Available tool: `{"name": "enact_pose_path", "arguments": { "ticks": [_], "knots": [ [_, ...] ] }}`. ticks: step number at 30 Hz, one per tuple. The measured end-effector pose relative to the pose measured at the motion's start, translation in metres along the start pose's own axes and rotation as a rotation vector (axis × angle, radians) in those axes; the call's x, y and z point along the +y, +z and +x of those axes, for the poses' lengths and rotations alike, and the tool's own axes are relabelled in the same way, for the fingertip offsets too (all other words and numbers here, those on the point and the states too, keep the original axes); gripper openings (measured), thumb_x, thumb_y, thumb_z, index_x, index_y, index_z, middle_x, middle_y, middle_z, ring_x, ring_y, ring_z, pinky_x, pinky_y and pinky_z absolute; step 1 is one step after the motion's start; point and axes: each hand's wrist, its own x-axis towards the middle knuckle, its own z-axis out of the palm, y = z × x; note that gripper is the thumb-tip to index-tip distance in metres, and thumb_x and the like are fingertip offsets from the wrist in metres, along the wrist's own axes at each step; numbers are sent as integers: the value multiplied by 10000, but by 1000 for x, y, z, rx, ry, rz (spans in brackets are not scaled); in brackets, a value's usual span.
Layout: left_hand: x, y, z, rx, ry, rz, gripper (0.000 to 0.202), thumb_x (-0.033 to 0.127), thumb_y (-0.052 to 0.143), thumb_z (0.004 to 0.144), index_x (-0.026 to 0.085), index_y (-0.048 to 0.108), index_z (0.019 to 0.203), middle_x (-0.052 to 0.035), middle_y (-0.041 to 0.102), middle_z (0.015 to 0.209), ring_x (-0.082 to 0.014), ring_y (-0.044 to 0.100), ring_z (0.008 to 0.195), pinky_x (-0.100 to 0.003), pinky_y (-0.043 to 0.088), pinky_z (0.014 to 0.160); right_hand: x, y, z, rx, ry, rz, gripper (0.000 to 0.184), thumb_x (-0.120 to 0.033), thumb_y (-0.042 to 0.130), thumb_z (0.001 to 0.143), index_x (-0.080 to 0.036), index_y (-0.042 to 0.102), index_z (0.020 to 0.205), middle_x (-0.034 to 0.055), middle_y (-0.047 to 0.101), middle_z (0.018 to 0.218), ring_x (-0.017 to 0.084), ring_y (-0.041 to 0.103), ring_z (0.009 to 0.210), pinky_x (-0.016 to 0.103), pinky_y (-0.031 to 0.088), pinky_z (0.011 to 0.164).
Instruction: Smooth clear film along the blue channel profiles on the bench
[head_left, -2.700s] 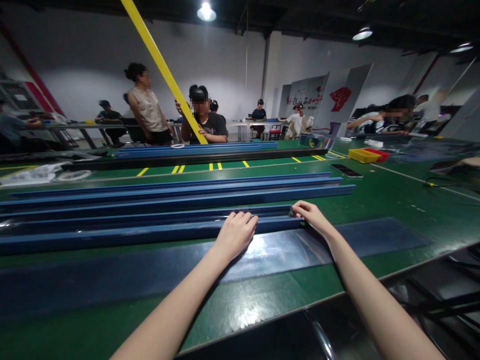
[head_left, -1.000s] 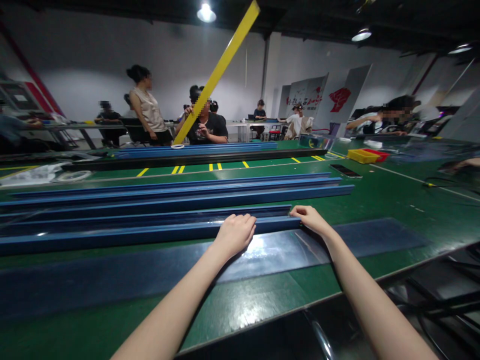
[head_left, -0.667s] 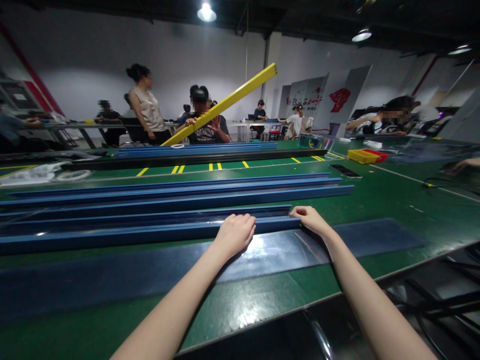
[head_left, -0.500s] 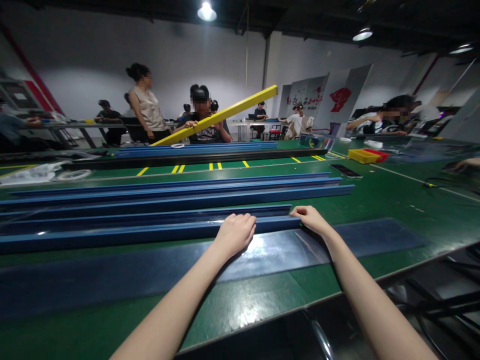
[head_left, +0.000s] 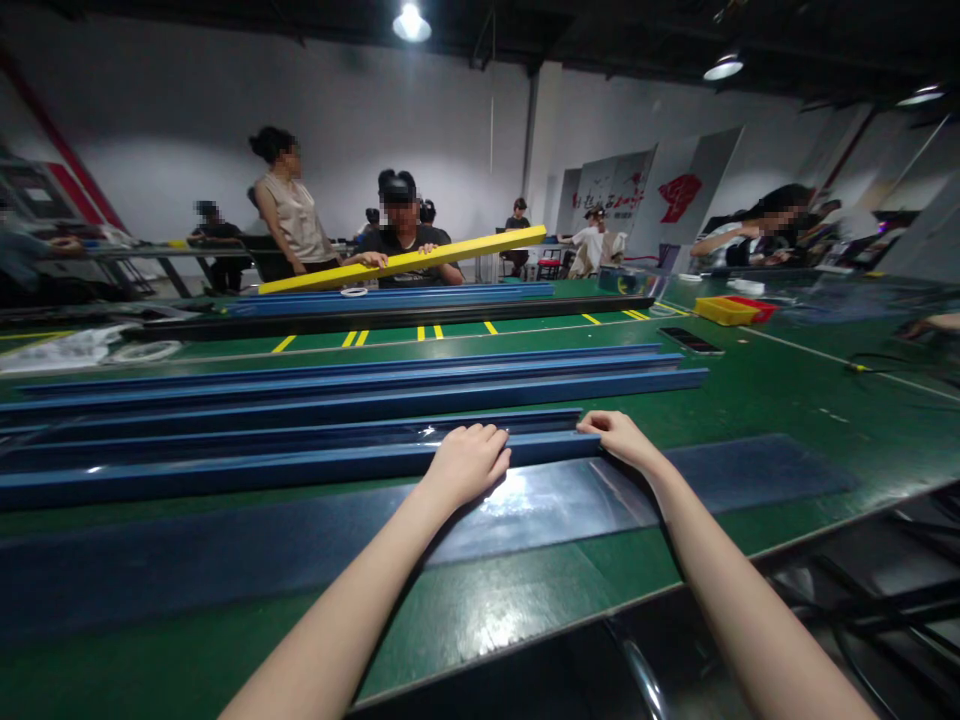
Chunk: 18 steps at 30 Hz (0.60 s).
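Observation:
A long blue channel (head_left: 300, 464) lies lengthwise on the green table, its open side up, with shiny clear film visible inside. My left hand (head_left: 469, 464) rests over its near wall, fingers curled over the edge into the channel. At the channel's right end, my right hand (head_left: 611, 437) has thumb and fingers pinched together at the end; whatever is between the fingertips is too small to make out. Under my wrists a long clear plastic sheet (head_left: 540, 515) lies flat along the table's near side.
More blue channels (head_left: 570, 382) lie parallel just beyond. Farther back are a black strip (head_left: 450, 314), a phone (head_left: 690, 341) and a yellow bin (head_left: 724, 311). Across the table a person holds a long yellow bar (head_left: 465, 246). The table's near edge (head_left: 570, 630) runs below my forearms.
Across the table, the person's yellow bar has tipped down closer to level. My left hand has shifted very slightly; my right hand stays at the channel's end.

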Motion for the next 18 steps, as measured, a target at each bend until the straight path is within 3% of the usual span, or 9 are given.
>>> {"name": "enact_pose_path", "arguments": {
  "ticks": [5,18],
  "knots": [
    [-4,-3,2,-39,-26,-25,250,342,367,867,177,551,905,-36,597,898,-173,554,860,-275,432,722,0,0,0,-3,2,-7,267,-414,475,702,-178,559,608,21,587,622,160,523,638,256,370,609],
    [-9,-5,-1,25,-30,-171,121,311,441,859,197,481,865,-2,554,872,-137,536,810,-232,413,663,2,0,1,-11,6,-2,260,-412,486,703,-176,561,625,15,575,634,153,514,646,251,370,618]
  ]
}}
